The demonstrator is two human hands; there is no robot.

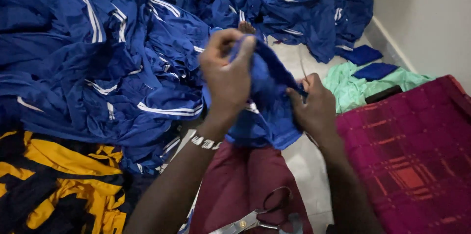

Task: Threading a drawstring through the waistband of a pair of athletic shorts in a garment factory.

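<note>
My left hand [227, 74] is raised and shut on the upper edge of a blue garment [267, 111] that hangs in front of me. My right hand [314, 106] grips the same garment lower on its right side, pinching the cloth and a thin thread that rises from it. The garment drapes down over my lap, which is covered in maroon cloth [245, 180]. A pair of scissors [260, 217] with dark handles lies on the maroon cloth below my hands, touched by neither hand.
A big heap of blue garments with white stripes [98, 52] fills the left and top. Yellow and black garments [54, 185] lie at lower left. A magenta checked cloth [412, 155] lies at right, green cloth [353, 86] with small blue pieces behind it, a white wall [431, 13] beyond.
</note>
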